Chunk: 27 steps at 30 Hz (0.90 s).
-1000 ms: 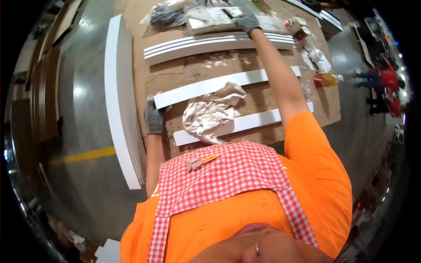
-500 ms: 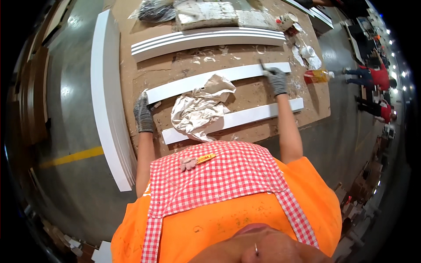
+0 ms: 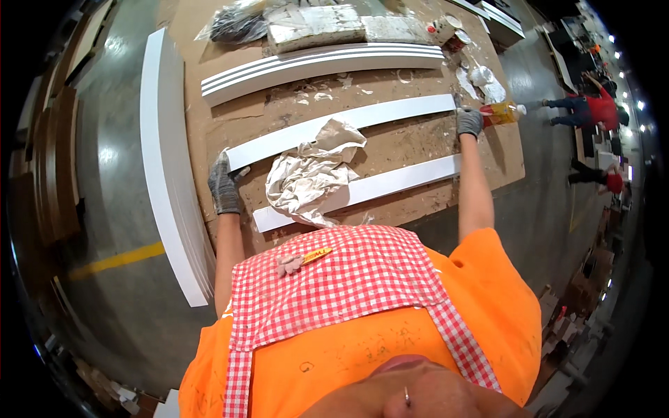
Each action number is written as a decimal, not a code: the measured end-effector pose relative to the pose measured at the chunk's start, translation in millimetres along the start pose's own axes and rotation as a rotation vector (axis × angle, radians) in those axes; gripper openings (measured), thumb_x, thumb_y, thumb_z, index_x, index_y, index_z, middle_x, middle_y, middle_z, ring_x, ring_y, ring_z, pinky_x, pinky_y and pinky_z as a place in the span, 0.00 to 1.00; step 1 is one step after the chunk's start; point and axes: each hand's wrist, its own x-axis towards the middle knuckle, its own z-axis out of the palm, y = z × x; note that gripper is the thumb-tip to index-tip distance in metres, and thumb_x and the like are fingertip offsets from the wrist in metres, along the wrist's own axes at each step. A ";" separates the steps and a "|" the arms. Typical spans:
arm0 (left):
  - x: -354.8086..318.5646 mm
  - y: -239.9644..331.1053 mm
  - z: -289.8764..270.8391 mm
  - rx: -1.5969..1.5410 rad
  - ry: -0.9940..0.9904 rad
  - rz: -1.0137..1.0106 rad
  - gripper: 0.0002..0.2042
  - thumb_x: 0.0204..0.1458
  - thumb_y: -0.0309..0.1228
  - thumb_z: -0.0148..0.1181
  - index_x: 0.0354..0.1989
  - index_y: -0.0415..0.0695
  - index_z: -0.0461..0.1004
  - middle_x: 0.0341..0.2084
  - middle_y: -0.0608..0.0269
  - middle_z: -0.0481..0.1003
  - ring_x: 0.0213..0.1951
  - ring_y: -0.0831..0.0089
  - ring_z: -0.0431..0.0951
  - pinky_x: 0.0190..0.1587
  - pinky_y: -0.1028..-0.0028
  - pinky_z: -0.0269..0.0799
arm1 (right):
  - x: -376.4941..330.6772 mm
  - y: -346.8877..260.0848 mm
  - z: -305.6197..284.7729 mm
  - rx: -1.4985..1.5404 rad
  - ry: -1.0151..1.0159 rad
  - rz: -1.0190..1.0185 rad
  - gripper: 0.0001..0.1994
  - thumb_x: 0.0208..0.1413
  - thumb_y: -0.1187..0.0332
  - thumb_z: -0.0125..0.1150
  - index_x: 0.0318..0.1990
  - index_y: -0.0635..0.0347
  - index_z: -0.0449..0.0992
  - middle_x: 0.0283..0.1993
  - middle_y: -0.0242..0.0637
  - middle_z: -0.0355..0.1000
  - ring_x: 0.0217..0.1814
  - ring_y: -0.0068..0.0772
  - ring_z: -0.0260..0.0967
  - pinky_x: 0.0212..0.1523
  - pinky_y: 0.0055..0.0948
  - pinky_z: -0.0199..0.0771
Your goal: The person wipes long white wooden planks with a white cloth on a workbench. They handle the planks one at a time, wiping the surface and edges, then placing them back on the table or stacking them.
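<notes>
A long white board [image 3: 341, 127] lies across the cardboard-covered table in front of me. My left hand [image 3: 225, 187], in a grey knit glove, grips its left end, the thumb along the near side. At the right end of that board is my right hand [image 3: 470, 122], gloved too, its fingers closed; what is in them is hidden. A bottle of yellow-orange liquid [image 3: 503, 113] lies just right of it. A crumpled white cloth [image 3: 310, 171] rests against the near edge of the board. Nearer to me lies a second white board [image 3: 397, 186], partly under the cloth.
Stacked white boards [image 3: 324, 70] lie farther back, and another tall stack [image 3: 167, 174] runs along the table's left edge. Paint-smeared white blocks [image 3: 317, 28], a plastic bag [image 3: 240, 24] and cans [image 3: 444, 28] stand at the back. People in red shirts [image 3: 603, 111] are off to the right.
My right hand has slid right along the board to its far end, beside the bottle. The thin dark tool seen in it before no longer shows clearly. My left hand stays at the left end.
</notes>
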 end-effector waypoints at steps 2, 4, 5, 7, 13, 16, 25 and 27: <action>6.7 -7.9 -2.1 -0.026 -0.049 0.044 0.17 0.55 0.38 0.54 0.48 0.40 0.71 0.43 0.54 0.71 0.41 0.61 0.75 0.33 0.63 0.80 | 8.5 5.5 5.7 0.181 -0.023 -0.041 0.14 0.44 0.58 0.60 0.31 0.60 0.79 0.30 0.48 0.75 0.34 0.46 0.74 0.38 0.37 0.72; 13.9 -4.7 -1.9 -0.142 -0.057 -0.033 0.18 0.54 0.40 0.55 0.47 0.40 0.71 0.39 0.55 0.73 0.38 0.62 0.76 0.32 0.66 0.80 | -4.4 -20.2 7.4 0.571 -0.089 -0.036 0.13 0.46 0.60 0.64 0.33 0.61 0.79 0.32 0.42 0.77 0.32 0.37 0.74 0.38 0.32 0.72; 12.0 -3.0 1.9 -0.102 -0.003 -0.012 0.18 0.54 0.41 0.55 0.47 0.40 0.72 0.37 0.56 0.74 0.37 0.65 0.77 0.31 0.67 0.80 | -13.7 -33.5 9.0 0.810 -0.091 -0.014 0.12 0.46 0.62 0.66 0.35 0.61 0.79 0.32 0.38 0.77 0.31 0.31 0.73 0.37 0.29 0.71; 12.3 6.4 0.2 -0.138 -0.057 0.057 0.19 0.56 0.41 0.53 0.47 0.39 0.72 0.36 0.57 0.75 0.35 0.66 0.77 0.31 0.68 0.79 | -55.7 -108.7 -35.3 1.016 -0.268 0.060 0.10 0.48 0.68 0.66 0.37 0.62 0.78 0.32 0.33 0.75 0.33 0.23 0.70 0.39 0.23 0.71; 12.2 51.2 21.7 -0.167 -0.064 0.036 0.21 0.59 0.44 0.46 0.45 0.37 0.72 0.33 0.57 0.76 0.31 0.69 0.78 0.34 0.70 0.79 | -209.7 -231.4 -101.4 1.188 -1.002 -0.502 0.08 0.49 0.71 0.63 0.37 0.62 0.76 0.34 0.32 0.74 0.40 0.24 0.70 0.45 0.26 0.71; -2.1 70.9 34.8 -0.124 -0.166 0.070 0.22 0.60 0.46 0.43 0.46 0.37 0.72 0.34 0.58 0.76 0.32 0.69 0.78 0.35 0.70 0.79 | -244.6 -246.8 -112.9 1.124 -0.995 -0.606 0.08 0.48 0.72 0.63 0.37 0.63 0.76 0.38 0.34 0.72 0.41 0.24 0.69 0.45 0.25 0.71; -20.6 75.6 28.7 -0.151 -0.204 0.070 0.24 0.61 0.47 0.40 0.51 0.37 0.68 0.39 0.56 0.75 0.38 0.69 0.77 0.38 0.69 0.78 | -106.0 -171.9 -67.8 0.897 -0.397 -0.081 0.08 0.47 0.70 0.66 0.35 0.62 0.78 0.29 0.33 0.76 0.31 0.19 0.70 0.35 0.20 0.70; -25.0 79.7 32.6 -0.179 -0.247 0.070 0.24 0.61 0.47 0.41 0.51 0.36 0.68 0.40 0.55 0.75 0.38 0.69 0.77 0.39 0.69 0.78 | -112.1 -165.9 -53.1 0.966 -0.503 -0.077 0.07 0.47 0.71 0.67 0.33 0.63 0.78 0.28 0.31 0.75 0.29 0.20 0.69 0.33 0.21 0.71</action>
